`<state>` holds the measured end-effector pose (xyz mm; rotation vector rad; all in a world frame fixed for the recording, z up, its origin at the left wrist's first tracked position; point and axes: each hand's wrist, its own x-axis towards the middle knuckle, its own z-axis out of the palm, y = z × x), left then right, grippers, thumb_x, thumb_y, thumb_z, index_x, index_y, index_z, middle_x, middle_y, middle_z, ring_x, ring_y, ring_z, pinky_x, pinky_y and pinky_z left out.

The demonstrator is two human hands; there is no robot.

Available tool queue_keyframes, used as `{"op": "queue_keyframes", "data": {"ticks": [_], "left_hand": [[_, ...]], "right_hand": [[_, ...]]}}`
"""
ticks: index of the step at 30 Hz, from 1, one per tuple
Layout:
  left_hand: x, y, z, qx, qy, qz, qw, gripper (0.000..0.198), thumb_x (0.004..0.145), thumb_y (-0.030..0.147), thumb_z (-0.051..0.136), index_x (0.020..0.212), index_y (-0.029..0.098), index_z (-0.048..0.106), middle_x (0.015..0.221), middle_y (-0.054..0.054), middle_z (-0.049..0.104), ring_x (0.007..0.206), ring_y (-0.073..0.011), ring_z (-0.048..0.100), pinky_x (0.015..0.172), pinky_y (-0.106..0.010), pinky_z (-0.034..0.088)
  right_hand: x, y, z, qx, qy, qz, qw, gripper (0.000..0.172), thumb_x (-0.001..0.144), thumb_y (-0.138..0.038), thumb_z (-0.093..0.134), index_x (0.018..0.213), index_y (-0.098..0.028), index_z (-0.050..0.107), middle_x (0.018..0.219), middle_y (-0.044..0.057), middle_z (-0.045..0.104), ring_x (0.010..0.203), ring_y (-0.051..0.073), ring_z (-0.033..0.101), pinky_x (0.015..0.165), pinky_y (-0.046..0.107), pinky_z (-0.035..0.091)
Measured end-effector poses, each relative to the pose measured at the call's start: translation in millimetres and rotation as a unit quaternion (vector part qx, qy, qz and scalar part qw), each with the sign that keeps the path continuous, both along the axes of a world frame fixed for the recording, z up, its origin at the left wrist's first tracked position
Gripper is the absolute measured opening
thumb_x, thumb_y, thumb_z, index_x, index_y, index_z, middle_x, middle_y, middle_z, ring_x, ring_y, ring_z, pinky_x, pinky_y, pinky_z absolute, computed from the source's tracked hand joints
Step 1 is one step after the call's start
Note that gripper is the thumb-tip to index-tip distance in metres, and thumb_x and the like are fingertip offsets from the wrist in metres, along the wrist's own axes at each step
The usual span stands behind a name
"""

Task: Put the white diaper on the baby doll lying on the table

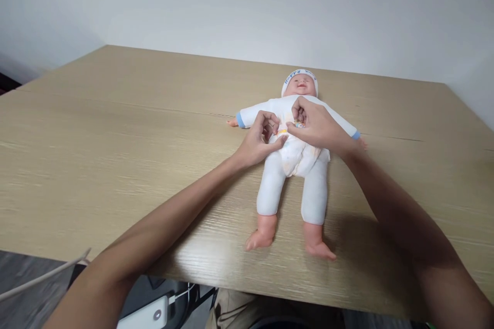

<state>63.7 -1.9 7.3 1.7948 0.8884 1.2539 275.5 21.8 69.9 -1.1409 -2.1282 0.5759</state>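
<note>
A baby doll (293, 164) in a white suit and a white cap lies on its back on the wooden table (116, 139), head away from me and bare feet toward me. A white diaper (299, 157) wraps its waist. My left hand (258, 139) pinches the diaper's top edge at the doll's belly, fingers curled. My right hand (314, 126) rests on the doll's chest, fingers bent and pinching the same edge from the other side. Both thumbs meet at a small yellow tab.
The table's near edge runs just below the doll's feet. A white cable (42, 275) hangs at the lower left. A white device (150, 313) lies under the table edge. A plain white wall stands behind.
</note>
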Motion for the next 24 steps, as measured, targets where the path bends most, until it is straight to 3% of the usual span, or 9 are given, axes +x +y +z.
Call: {"op": "queue_keyframes", "data": {"ticks": [4,7,9,11,13,15,18,21,24], "left_hand": [[-1,-13,5.2,0.027,0.023,0.054,0.998,0.036,0.092,0.033,0.080,0.112,0.025,0.051,0.099,0.001,0.060,0.077,-0.0129,0.050,0.072,-0.029,0.045],[-4,-41,17.3,0.089,0.053,0.093,0.990,0.023,0.098,0.030,0.074,0.112,0.024,0.056,0.108,-0.003,0.067,0.083,-0.0146,0.055,0.079,-0.031,0.048],[-8,-65,26.4,0.112,0.102,0.038,0.988,0.015,0.104,0.031,0.069,0.112,0.023,0.060,0.108,-0.004,0.071,0.083,-0.0156,0.058,0.079,-0.032,0.049],[-13,-87,33.1,0.121,0.201,-0.055,0.971,0.014,0.109,0.036,0.064,0.111,0.023,0.064,0.102,-0.003,0.075,0.082,-0.0173,0.061,0.080,-0.035,0.047],[-17,-102,35.3,0.131,0.308,-0.112,0.936,0.022,0.113,0.041,0.056,0.106,0.023,0.067,0.097,-0.003,0.076,0.086,-0.0206,0.063,0.085,-0.038,0.045],[-19,-108,33.0,0.129,0.369,-0.100,0.915,0.028,0.115,0.044,0.053,0.102,0.024,0.067,0.097,-0.003,0.077,0.093,-0.0242,0.065,0.090,-0.041,0.042],[-16,-104,25.8,0.068,0.372,-0.029,0.925,0.028,0.111,0.050,0.060,0.102,0.024,0.063,0.097,-0.002,0.077,0.097,-0.0255,0.068,0.094,-0.042,0.042],[-8,-94,19.1,0.018,0.368,0.034,0.929,0.037,0.104,0.058,0.069,0.099,0.024,0.056,0.088,0.000,0.073,0.082,-0.0237,0.066,0.092,-0.043,0.043],[-2,-86,12.7,0.022,0.377,0.070,0.923,0.038,0.103,0.057,0.070,0.092,0.025,0.052,0.076,0.001,0.065,0.070,-0.0224,0.058,0.087,-0.042,0.041]], "right_hand": [[-2,-1,-5.9,0.024,0.043,-0.009,0.999,0.025,0.079,-0.011,0.062,0.092,-0.027,0.048,0.087,-0.002,0.056,0.075,0.018,0.051,0.071,0.034,0.041],[0,-26,-3.2,0.131,0.075,-0.025,0.988,0.025,0.081,-0.005,0.057,0.090,-0.027,0.049,0.090,0.000,0.058,0.083,0.021,0.056,0.079,0.037,0.046],[3,-60,-0.3,0.196,0.074,-0.006,0.978,0.022,0.087,-0.005,0.058,0.093,-0.026,0.054,0.094,0.003,0.063,0.091,0.024,0.060,0.085,0.040,0.049],[8,-98,-1.1,0.208,0.047,0.058,0.975,0.019,0.094,-0.009,0.064,0.102,-0.026,0.059,0.099,0.004,0.068,0.095,0.024,0.064,0.088,0.040,0.052],[17,-132,-8.4,0.170,0.009,0.130,0.977,0.018,0.099,-0.012,0.065,0.110,-0.025,0.061,0.104,0.005,0.072,0.097,0.023,0.068,0.089,0.039,0.055],[27,-152,-20.7,0.118,-0.039,0.160,0.979,0.013,0.103,-0.015,0.064,0.112,-0.024,0.063,0.106,0.005,0.075,0.097,0.023,0.071,0.089,0.038,0.056],[42,-156,-38.7,0.064,-0.095,0.104,0.988,0.006,0.105,-0.018,0.061,0.103,-0.023,0.064,0.098,0.006,0.075,0.089,0.023,0.071,0.082,0.036,0.054],[48,-146,-47.6,0.026,-0.114,-0.013,0.993,0.003,0.105,-0.021,0.065,0.102,-0.023,0.066,0.087,0.003,0.074,0.079,0.022,0.070,0.075,0.034,0.048],[40,-141,-52.2,0.021,-0.120,-0.105,0.987,0.008,0.106,-0.031,0.069,0.105,-0.023,0.068,0.077,0.001,0.070,0.072,0.022,0.066,0.069,0.035,0.043]]}}
